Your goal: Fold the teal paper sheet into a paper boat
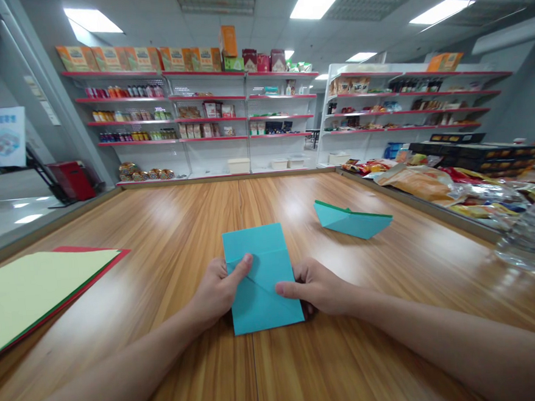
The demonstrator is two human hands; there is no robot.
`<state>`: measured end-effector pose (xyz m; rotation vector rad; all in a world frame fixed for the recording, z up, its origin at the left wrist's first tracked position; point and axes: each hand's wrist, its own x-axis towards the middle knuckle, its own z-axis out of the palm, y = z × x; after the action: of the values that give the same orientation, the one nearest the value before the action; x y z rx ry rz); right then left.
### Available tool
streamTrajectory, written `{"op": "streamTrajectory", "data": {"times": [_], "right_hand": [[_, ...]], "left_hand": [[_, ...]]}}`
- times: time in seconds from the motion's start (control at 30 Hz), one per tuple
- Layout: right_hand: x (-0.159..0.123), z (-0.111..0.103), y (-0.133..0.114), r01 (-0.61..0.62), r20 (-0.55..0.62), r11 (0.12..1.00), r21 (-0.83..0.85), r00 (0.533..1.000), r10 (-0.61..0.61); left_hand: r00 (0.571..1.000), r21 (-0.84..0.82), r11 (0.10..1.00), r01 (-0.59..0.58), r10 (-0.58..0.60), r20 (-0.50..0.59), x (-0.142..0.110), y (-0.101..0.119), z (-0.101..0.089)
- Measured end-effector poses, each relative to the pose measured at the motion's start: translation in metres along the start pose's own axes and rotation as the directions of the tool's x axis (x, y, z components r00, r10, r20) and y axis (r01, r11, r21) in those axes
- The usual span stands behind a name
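Note:
A folded blue paper [268,307], shaped like an envelope with creases across its face, is held up over the wooden table. My left hand [221,286] grips its left edge, thumb pressed on the front and fingers behind. On the right edge, my right hand [319,285] pinches it the same way, its thumb lying lower; the fingers behind are mostly hidden. Beyond my right hand, a folded paper boat [354,220], blue with a green rim, rests on the table.
Pale yellow, green and red paper sheets [40,290] lie stacked at the left. Snack packets [422,183] and dark boxes [470,156] fill the right side, near a clear plastic container [533,237]. Stocked shelves [211,119] stand behind the wooden table [181,212].

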<state>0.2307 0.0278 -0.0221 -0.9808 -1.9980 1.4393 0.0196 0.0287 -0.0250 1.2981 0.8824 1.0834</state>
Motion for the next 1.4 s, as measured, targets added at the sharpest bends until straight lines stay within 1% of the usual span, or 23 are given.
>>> {"op": "streamTrajectory", "data": {"times": [0.17, 0.23, 0.3, 0.47, 0.53, 0.6, 0.67, 0.73, 0.77, 0.83, 0.9, 0.97, 1.0, 1.07, 1.17, 1.27, 1.33, 1.4], "right_hand": [[-0.001, 0.0, -0.002, 0.001, 0.017, 1.0, 0.023, 1.0, -0.001], [-0.001, 0.0, -0.003, 0.002, 0.017, 1.0, 0.02, 1.0, -0.002], [-0.001, 0.001, -0.003, 0.008, 0.01, 1.0, 0.017, 1.0, -0.009], [0.0, 0.0, 0.0, 0.11, 0.005, 0.994, 0.024, 0.994, -0.11], [0.001, -0.001, 0.001, 0.123, -0.022, 0.992, 0.015, 0.992, -0.123], [0.002, -0.001, 0.003, 0.096, -0.079, 0.995, 0.041, 0.993, -0.093], [0.003, -0.001, 0.005, 0.057, -0.129, 0.992, 0.111, 0.991, -0.043], [0.003, -0.001, 0.007, 0.034, -0.148, 0.982, 0.188, 0.989, -0.006], [0.003, 0.0, 0.007, 0.025, -0.149, 0.977, 0.214, 0.989, 0.007], [0.002, 0.0, 0.008, 0.015, -0.159, 0.968, 0.251, 0.987, 0.026], [0.002, 0.0, 0.009, 0.016, -0.201, 0.958, 0.285, 0.979, 0.044], [0.003, 0.0, 0.009, 0.047, -0.275, 0.934, 0.353, 0.96, 0.056], [0.004, -0.001, 0.009, 0.073, -0.312, 0.915, 0.396, 0.948, 0.059], [0.006, -0.004, 0.007, 0.132, -0.381, 0.865, 0.484, 0.922, 0.072], [0.008, -0.008, 0.003, 0.171, -0.409, 0.784, 0.597, 0.905, 0.114], [0.008, -0.006, -0.001, 0.132, -0.352, 0.718, 0.683, 0.921, 0.165], [0.007, -0.002, -0.004, 0.096, -0.301, 0.724, 0.683, 0.94, 0.16], [0.005, 0.003, -0.005, 0.082, -0.283, 0.763, 0.641, 0.95, 0.136]], "left_hand": [[0.99, 0.009, 1.0, 0.001, 0.0, -0.139, 0.002, -0.003, -0.002], [0.987, -0.009, 1.0, -0.002, 0.001, -0.161, 0.003, -0.004, -0.004], [0.988, -0.031, 1.0, -0.001, -0.004, -0.155, 0.004, -0.004, -0.004], [0.992, -0.052, 0.999, 0.016, -0.022, -0.123, 0.004, -0.003, -0.003], [0.996, -0.038, 0.999, 0.038, -0.041, -0.083, 0.003, -0.002, -0.003], [0.998, -0.013, 0.998, 0.066, -0.066, -0.011, 0.001, -0.001, -0.004], [0.993, 0.009, 0.996, 0.09, -0.09, 0.082, -0.001, 0.0, -0.004], [0.982, 0.023, 0.995, 0.101, -0.103, 0.16, -0.001, 0.0, -0.004], [0.978, 0.026, 0.995, 0.101, -0.104, 0.182, 0.0, 0.0, -0.004], [0.977, 0.012, 0.995, 0.1, -0.101, 0.188, 0.002, -0.001, -0.004], [0.983, -0.056, 0.994, 0.095, -0.084, 0.162, 0.005, -0.002, -0.004], [0.99, -0.163, 0.984, 0.079, -0.057, 0.133, 0.008, -0.002, -0.005], [0.99, -0.21, 0.975, 0.073, -0.045, 0.135, 0.009, -0.002, -0.006], [0.983, -0.257, 0.964, 0.072, -0.025, 0.18, 0.009, 0.0, -0.008], [0.959, -0.189, 0.978, 0.083, -0.027, 0.282, 0.008, 0.003, -0.008], [0.943, 0.02, 0.998, 0.057, -0.06, 0.327, 0.005, 0.006, -0.002], [0.936, 0.142, 0.989, 0.045, -0.092, 0.339, 0.004, 0.006, 0.004], [0.933, 0.176, 0.982, 0.062, -0.119, 0.338, 0.003, 0.005, 0.007]]}}
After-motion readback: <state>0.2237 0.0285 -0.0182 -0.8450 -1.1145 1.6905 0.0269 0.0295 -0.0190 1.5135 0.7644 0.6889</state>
